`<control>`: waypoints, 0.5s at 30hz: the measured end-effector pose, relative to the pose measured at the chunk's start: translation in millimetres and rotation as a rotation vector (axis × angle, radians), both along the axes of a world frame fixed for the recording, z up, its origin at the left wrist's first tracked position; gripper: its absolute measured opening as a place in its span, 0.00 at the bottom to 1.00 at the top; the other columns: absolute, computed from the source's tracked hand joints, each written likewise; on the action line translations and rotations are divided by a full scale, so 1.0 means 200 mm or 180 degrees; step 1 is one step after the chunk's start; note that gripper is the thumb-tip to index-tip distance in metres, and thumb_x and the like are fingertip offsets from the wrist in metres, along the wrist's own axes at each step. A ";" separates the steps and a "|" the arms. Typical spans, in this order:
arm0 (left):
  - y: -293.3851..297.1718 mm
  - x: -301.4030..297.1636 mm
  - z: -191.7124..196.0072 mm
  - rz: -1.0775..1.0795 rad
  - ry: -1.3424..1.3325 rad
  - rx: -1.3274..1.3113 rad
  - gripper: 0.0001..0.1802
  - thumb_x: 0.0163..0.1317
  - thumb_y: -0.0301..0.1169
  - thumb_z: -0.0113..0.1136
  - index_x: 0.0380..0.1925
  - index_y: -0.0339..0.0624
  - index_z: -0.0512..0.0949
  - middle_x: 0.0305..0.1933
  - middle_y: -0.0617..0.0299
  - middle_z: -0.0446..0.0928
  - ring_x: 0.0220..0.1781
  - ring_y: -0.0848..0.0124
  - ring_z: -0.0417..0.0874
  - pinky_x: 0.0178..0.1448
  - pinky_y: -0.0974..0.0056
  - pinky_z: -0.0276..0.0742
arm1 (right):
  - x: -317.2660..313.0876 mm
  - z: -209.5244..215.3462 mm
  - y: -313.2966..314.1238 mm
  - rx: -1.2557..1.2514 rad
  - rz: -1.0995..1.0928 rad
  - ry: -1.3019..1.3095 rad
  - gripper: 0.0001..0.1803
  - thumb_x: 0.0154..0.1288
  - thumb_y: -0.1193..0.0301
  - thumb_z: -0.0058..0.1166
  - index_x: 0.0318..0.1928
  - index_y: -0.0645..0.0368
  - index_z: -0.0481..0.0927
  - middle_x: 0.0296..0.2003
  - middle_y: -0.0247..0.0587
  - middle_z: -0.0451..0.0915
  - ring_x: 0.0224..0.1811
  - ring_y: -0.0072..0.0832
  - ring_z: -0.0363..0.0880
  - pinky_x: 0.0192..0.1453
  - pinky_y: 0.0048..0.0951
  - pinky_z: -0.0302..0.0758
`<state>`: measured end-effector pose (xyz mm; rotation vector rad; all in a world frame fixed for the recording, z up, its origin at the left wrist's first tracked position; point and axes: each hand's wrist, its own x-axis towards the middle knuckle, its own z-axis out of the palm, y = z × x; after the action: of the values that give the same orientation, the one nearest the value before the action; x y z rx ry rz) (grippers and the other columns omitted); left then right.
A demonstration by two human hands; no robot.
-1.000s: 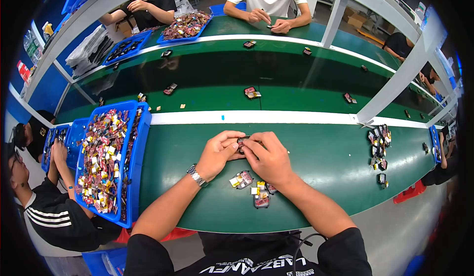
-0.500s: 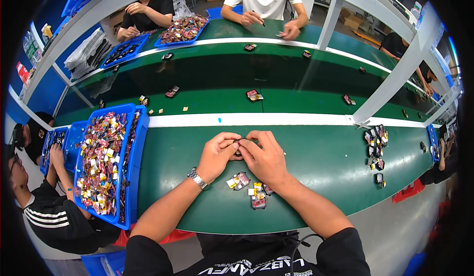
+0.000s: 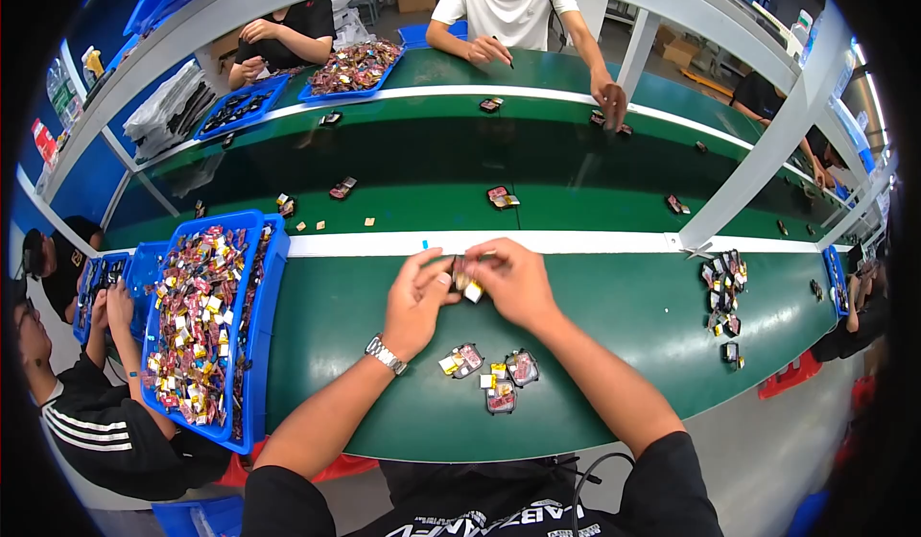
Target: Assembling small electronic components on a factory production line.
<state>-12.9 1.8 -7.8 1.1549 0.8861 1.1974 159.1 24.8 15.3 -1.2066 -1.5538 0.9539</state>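
Left hand (image 3: 419, 299) and right hand (image 3: 515, 281) nudged up, pinching small packets (image 3: 467, 281)

Our hands: left hand (image 3: 417, 299) and right hand (image 3: 515, 280) meet over the table (image 3: 624, 345), a small packet (image 3: 467, 284) between them.
Near us: three filled packs (image 3: 491, 376) lie on the table just before our hands.
Our left: a tray of wrapped pieces (image 3: 203, 321) sits on the table's edge.
Our right: a cluster of packs (image 3: 724, 292) lies well apart.
Behind: the conveyor belt (image 3: 432, 177) carries scattered packs.
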 end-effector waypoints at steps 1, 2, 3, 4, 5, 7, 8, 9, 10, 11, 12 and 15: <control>0.03 -0.01 -0.01 0.0349 -0.0024 0.0174 0.18 0.71 0.25 0.49 0.59 0.32 0.65 0.53 0.49 0.78 0.50 0.69 0.82 0.47 0.66 0.83 | 0.00 0.01 0.09 0.0113 -0.0086 -0.0051 0.10 0.58 0.74 0.66 0.41 0.64 0.84 0.35 0.39 0.84 0.36 0.24 0.84 0.41 0.26 0.80; 0.05 -0.03 -0.02 0.0721 -0.0028 0.0346 0.18 0.71 0.26 0.49 0.59 0.32 0.64 0.54 0.47 0.77 0.50 0.68 0.82 0.48 0.65 0.83 | -0.01 0.02 0.19 0.0225 -0.0149 -0.0082 0.11 0.58 0.72 0.67 0.40 0.63 0.84 0.34 0.39 0.85 0.36 0.24 0.84 0.40 0.26 0.79; 0.08 -0.05 -0.03 0.0843 0.0080 0.0426 0.14 0.71 0.26 0.48 0.55 0.34 0.67 0.51 0.50 0.78 0.50 0.66 0.82 0.51 0.63 0.82 | -0.03 0.02 0.29 0.0223 -0.0289 -0.0113 0.11 0.57 0.71 0.67 0.40 0.62 0.84 0.34 0.39 0.85 0.36 0.25 0.84 0.41 0.27 0.79; 0.09 -0.07 -0.04 0.0845 0.0081 0.0420 0.14 0.71 0.26 0.48 0.55 0.34 0.67 0.51 0.50 0.78 0.50 0.66 0.82 0.51 0.63 0.82 | -0.07 0.01 0.38 0.0215 -0.0427 -0.0138 0.12 0.56 0.70 0.68 0.39 0.61 0.85 0.34 0.39 0.85 0.36 0.26 0.84 0.43 0.28 0.79; 0.09 -0.09 -0.04 0.0709 0.0150 0.0341 0.13 0.70 0.25 0.48 0.53 0.34 0.69 0.50 0.51 0.78 0.49 0.67 0.82 0.49 0.64 0.82 | -0.12 0.01 0.46 0.0201 -0.0591 -0.0406 0.12 0.56 0.69 0.68 0.39 0.61 0.85 0.34 0.39 0.85 0.36 0.28 0.84 0.44 0.29 0.79; 0.08 -0.07 -0.03 0.0515 0.0290 0.0251 0.09 0.68 0.23 0.50 0.46 0.33 0.72 0.48 0.53 0.79 0.45 0.70 0.83 0.46 0.67 0.81 | -0.17 -0.07 0.60 0.0245 -0.0849 -0.0692 0.11 0.54 0.70 0.68 0.38 0.60 0.85 0.34 0.41 0.85 0.38 0.32 0.85 0.47 0.32 0.79; 0.08 -0.07 -0.03 0.0512 0.0290 0.0256 0.09 0.68 0.23 0.50 0.46 0.33 0.72 0.48 0.53 0.79 0.45 0.70 0.83 0.46 0.67 0.81 | -0.21 -0.07 0.63 0.0300 -0.0893 -0.0689 0.10 0.54 0.71 0.67 0.37 0.61 0.85 0.33 0.43 0.85 0.38 0.35 0.85 0.47 0.33 0.79; 0.08 -0.07 -0.04 0.0481 0.0359 0.0270 0.09 0.68 0.23 0.51 0.46 0.33 0.73 0.47 0.54 0.79 0.45 0.70 0.83 0.46 0.67 0.81 | -0.23 -0.08 0.65 0.0010 -0.0931 -0.0694 0.11 0.53 0.71 0.66 0.37 0.61 0.86 0.33 0.44 0.85 0.39 0.36 0.85 0.48 0.35 0.79; 0.08 -0.07 -0.04 0.0446 0.0425 0.0274 0.09 0.67 0.23 0.51 0.45 0.33 0.73 0.47 0.54 0.80 0.44 0.70 0.83 0.45 0.67 0.81 | -0.23 -0.10 0.68 0.0005 -0.0944 -0.0704 0.11 0.53 0.71 0.66 0.37 0.61 0.86 0.33 0.44 0.85 0.39 0.36 0.85 0.48 0.35 0.79; 0.08 -0.07 -0.04 0.0423 0.0407 0.0270 0.09 0.67 0.23 0.51 0.45 0.33 0.73 0.47 0.54 0.80 0.44 0.70 0.83 0.45 0.67 0.81 | -0.21 -0.11 0.70 0.0114 -0.0885 -0.0801 0.12 0.53 0.72 0.66 0.38 0.61 0.85 0.34 0.45 0.85 0.39 0.38 0.84 0.49 0.35 0.79; 0.08 -0.06 -0.04 0.0379 0.0416 0.0287 0.08 0.67 0.23 0.52 0.44 0.33 0.74 0.46 0.55 0.80 0.44 0.70 0.83 0.46 0.67 0.81 | -0.18 -0.13 0.71 0.0221 -0.0835 -0.0908 0.12 0.52 0.72 0.65 0.39 0.61 0.85 0.34 0.45 0.85 0.39 0.40 0.84 0.49 0.36 0.79; 0.06 -0.12 -0.04 0.0341 0.0520 0.0209 0.08 0.67 0.23 0.52 0.43 0.33 0.75 0.46 0.54 0.80 0.44 0.70 0.83 0.46 0.67 0.80 | -0.16 -0.12 0.59 0.0976 -0.0752 -0.1276 0.12 0.54 0.72 0.63 0.40 0.62 0.84 0.35 0.47 0.84 0.40 0.44 0.83 0.48 0.38 0.79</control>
<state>-37.3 14.1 -16.1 1.2857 1.0495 1.2393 128.0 142.2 -8.1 -1.3733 -1.7395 0.3145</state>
